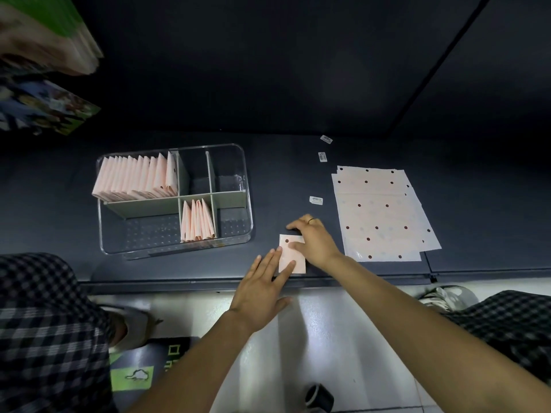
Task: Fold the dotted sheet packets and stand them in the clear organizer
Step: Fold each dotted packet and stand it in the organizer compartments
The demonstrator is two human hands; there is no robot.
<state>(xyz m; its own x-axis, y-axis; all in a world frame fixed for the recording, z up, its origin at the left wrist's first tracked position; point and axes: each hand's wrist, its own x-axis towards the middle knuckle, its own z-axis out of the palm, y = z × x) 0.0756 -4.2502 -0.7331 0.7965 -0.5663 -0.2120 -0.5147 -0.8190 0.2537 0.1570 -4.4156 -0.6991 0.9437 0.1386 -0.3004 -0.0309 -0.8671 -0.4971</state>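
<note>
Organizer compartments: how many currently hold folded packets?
2. The large back-left compartment is packed with a row; the small front-middle one holds a few. The rest of the clear organizer shows none.

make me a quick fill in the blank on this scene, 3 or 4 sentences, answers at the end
1. Both hands press flat on a folded packet lying on the dark ____.
2. The unfolded dotted sheets lie to the ____ of the folded packet.
3. The right hand wears a ____ on one finger.
4. In the clear organizer, the fullest compartment is the back ____ one, while the left hand is outside it.

Missing words: table; right; ring; left
</note>
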